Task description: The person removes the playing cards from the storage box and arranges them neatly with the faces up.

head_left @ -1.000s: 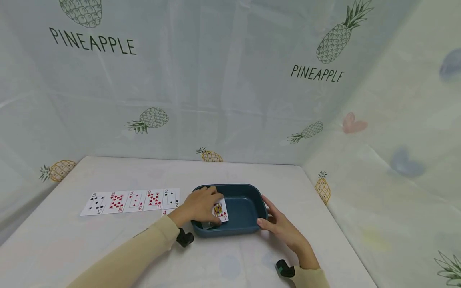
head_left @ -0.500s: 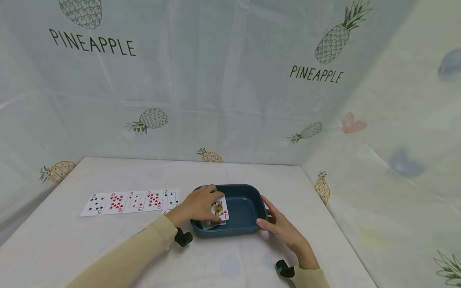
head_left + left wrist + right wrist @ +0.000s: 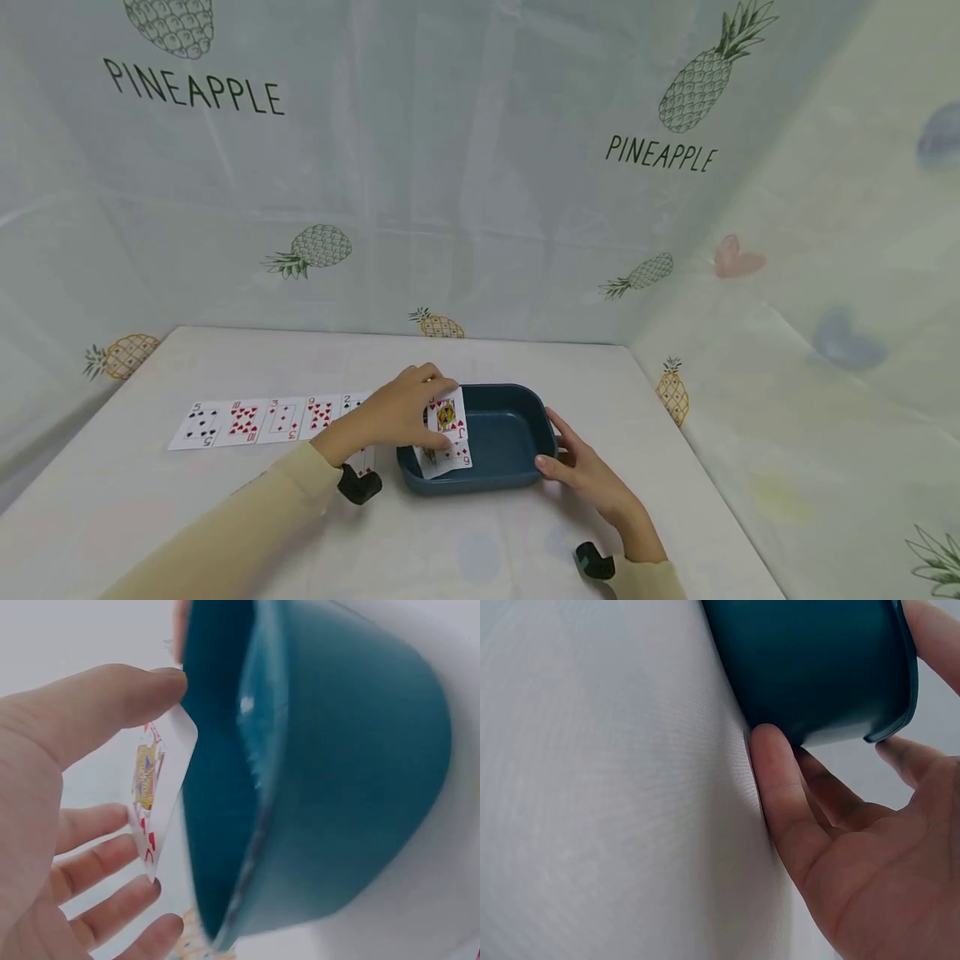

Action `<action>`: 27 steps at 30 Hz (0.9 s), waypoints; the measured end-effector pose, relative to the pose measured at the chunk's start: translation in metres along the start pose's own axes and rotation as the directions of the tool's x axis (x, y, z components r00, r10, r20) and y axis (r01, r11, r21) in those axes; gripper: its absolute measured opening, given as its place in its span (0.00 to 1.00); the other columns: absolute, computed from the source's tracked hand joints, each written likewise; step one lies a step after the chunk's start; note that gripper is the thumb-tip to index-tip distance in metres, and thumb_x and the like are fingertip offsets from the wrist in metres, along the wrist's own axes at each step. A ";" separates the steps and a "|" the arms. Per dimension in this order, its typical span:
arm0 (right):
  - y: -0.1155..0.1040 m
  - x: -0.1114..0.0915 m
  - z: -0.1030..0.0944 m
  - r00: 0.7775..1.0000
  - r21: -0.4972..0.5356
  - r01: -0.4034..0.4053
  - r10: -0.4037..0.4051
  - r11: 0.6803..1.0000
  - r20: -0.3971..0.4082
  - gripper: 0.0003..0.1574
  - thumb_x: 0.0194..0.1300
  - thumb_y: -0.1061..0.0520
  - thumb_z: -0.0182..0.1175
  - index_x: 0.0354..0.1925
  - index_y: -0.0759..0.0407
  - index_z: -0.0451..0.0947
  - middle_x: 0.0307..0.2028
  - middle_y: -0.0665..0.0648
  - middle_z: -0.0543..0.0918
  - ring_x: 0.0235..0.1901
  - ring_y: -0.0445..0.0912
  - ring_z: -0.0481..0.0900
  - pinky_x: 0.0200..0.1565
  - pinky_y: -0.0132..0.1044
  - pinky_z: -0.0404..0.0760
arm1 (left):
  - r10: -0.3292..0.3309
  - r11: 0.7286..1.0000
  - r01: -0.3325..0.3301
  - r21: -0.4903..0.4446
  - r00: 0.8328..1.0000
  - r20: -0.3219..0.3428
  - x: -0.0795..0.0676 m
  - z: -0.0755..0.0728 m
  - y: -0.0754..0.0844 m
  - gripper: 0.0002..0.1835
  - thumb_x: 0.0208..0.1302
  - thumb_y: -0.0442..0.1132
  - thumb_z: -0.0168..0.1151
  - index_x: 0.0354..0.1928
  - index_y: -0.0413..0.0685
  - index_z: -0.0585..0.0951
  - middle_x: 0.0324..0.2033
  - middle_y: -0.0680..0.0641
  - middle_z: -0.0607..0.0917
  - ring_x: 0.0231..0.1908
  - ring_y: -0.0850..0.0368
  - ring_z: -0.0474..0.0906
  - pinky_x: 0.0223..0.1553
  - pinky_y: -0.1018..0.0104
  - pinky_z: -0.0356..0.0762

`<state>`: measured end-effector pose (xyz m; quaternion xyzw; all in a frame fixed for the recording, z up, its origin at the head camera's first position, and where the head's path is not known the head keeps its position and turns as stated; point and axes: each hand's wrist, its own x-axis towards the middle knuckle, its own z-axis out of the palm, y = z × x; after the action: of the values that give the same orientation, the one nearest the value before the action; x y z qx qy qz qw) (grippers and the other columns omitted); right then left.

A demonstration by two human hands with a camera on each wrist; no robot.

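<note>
My left hand (image 3: 401, 410) pinches a jack of hearts (image 3: 446, 414) between thumb and fingers, over the left part of a dark teal rectangular dish (image 3: 517, 475). In the left wrist view the jack (image 3: 146, 780) tilts beside the dish's rim, the thumb at its edge and fingertips behind it. Below the jack, a six card (image 3: 459, 456) shows in the dish, with another card partly hidden. My right hand (image 3: 588, 475) grips the dish's right end. In the right wrist view its thumb lies at the rim and its fingers touch the outer wall.
Left of the dish, a row of face-up cards lies on the white cloth: a five (image 3: 197, 425), ten (image 3: 242, 422), three (image 3: 282, 419), nine (image 3: 319, 415) and a two (image 3: 351, 402) partly behind my left hand. Another card (image 3: 364, 461) lies beneath my left wrist.
My left hand has risen and drawn slightly left, lifting the jack within its fingers. More of the six card now shows. The right hand and dish stay put.
</note>
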<state>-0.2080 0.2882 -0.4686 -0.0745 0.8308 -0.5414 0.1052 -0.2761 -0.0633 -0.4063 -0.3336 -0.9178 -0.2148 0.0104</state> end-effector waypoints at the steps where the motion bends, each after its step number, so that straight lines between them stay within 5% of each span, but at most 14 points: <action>1: 0.000 0.000 0.000 1.000 0.002 -0.003 0.003 1.000 -0.002 0.51 0.76 0.51 0.65 0.85 0.34 0.50 0.75 0.68 0.68 0.67 0.57 0.76 0.64 0.52 0.77 | -0.003 1.000 0.003 0.005 1.000 -0.004 -0.003 -0.005 -0.001 0.47 0.53 0.59 0.83 0.74 0.52 0.76 0.59 0.52 0.76 0.54 0.57 0.70 0.49 0.61 0.79; 12: 0.002 0.002 0.002 1.000 0.024 -0.024 0.024 0.999 -0.001 0.51 0.76 0.51 0.65 0.85 0.33 0.49 0.75 0.67 0.68 0.68 0.58 0.75 0.65 0.51 0.76 | -0.064 0.996 0.066 0.061 0.997 -0.040 -0.043 -0.035 -0.028 0.47 0.51 0.57 0.85 0.73 0.53 0.77 0.60 0.52 0.76 0.57 0.54 0.71 0.51 0.55 0.80; 27: 0.002 0.003 -0.001 1.000 0.027 -0.002 0.002 1.000 0.004 0.52 0.76 0.53 0.65 0.85 0.34 0.49 0.75 0.68 0.68 0.68 0.57 0.76 0.60 0.41 0.78 | -0.112 0.990 0.114 0.088 0.993 -0.029 -0.097 -0.039 -0.067 0.45 0.49 0.56 0.86 0.70 0.51 0.81 0.58 0.53 0.78 0.55 0.53 0.73 0.50 0.54 0.80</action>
<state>-0.2106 0.2891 -0.4709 -0.0733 0.8233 -0.5522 0.1086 -0.2463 -0.1839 -0.4122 -0.2776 -0.9438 -0.1776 0.0243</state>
